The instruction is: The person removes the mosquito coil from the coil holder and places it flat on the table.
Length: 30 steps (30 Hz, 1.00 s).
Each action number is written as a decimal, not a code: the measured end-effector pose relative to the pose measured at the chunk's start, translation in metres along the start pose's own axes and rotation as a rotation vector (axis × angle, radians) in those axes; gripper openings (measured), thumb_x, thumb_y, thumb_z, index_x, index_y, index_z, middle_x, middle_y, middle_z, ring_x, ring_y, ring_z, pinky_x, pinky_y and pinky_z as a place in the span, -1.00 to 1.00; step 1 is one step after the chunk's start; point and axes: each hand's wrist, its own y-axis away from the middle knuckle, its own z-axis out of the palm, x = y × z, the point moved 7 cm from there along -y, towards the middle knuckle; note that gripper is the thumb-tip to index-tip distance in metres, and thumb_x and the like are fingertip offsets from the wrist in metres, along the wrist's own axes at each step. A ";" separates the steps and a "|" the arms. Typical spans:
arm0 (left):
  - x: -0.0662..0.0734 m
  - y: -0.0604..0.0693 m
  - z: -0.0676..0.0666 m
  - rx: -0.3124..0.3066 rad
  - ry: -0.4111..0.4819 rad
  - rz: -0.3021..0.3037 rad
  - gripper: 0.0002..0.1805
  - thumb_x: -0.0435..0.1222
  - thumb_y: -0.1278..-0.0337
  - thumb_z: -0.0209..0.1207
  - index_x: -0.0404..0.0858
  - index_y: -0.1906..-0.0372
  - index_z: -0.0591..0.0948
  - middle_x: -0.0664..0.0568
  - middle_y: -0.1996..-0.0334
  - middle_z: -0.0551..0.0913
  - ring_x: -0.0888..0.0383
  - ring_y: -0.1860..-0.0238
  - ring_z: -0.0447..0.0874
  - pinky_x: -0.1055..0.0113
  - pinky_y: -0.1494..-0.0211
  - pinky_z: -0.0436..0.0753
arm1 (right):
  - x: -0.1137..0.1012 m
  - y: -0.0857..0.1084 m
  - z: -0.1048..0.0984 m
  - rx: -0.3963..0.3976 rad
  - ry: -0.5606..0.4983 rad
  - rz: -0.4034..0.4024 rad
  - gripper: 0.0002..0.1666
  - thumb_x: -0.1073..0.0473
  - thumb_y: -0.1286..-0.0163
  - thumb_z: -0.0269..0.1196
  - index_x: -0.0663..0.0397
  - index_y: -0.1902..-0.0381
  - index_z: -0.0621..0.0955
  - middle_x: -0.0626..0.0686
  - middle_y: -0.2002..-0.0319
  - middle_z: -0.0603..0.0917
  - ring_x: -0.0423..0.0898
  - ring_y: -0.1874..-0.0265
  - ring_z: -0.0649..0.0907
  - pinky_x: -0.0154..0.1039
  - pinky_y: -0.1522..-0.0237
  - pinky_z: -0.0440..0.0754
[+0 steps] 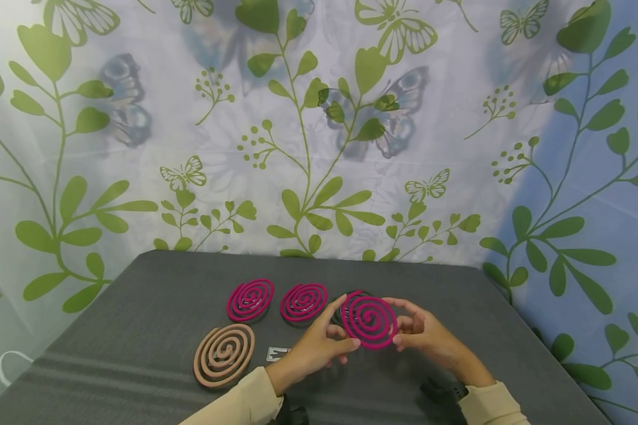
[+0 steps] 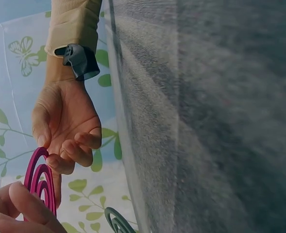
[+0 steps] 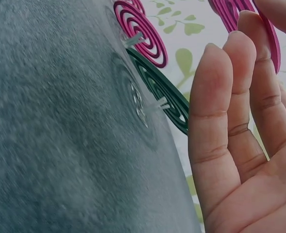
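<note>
Both hands hold a pink mosquito coil (image 1: 369, 319) above the table, its flat face tilted toward the head camera. My left hand (image 1: 315, 349) pinches its left edge between thumb and fingers. On the opposite edge, the thumb and fingertips of my right hand (image 1: 432, 335) grip the rim. The left wrist view shows the same coil (image 2: 40, 182) almost edge-on. A dark green coil (image 3: 158, 90) stands raised on a small metal stand behind it, mostly hidden by the held coil in the head view.
Two more pink coils (image 1: 250, 300) (image 1: 304, 303) sit on stands toward the back. A brown coil (image 1: 224, 354) lies at front left, with a flat metal coil stand (image 1: 277, 354) beside it. The grey table (image 1: 154, 307) ends at a patterned curtain (image 1: 223, 195).
</note>
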 end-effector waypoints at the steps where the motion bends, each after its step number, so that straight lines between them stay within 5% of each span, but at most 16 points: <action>1: 0.000 -0.002 0.001 0.002 0.004 0.002 0.02 -0.31 -0.42 0.40 0.03 -0.78 0.08 0.08 0.32 0.67 0.20 0.48 0.67 0.34 0.46 0.44 | 0.000 0.001 -0.002 0.003 0.001 0.002 -0.23 0.53 -0.51 0.25 -0.08 -0.57 0.44 -0.11 0.15 0.78 -0.25 0.21 0.75 -0.31 0.14 0.77; 30: -0.006 -0.040 0.045 0.027 0.087 0.003 0.00 -0.39 -0.44 0.37 0.03 -0.78 0.09 0.08 0.28 0.69 0.24 0.53 0.64 0.39 0.51 0.45 | -0.006 0.027 -0.044 -0.023 -0.029 0.045 -0.19 0.53 -0.60 0.10 -0.34 -0.57 0.43 -0.06 -0.08 0.78 -0.23 0.12 0.74 -0.31 0.08 0.74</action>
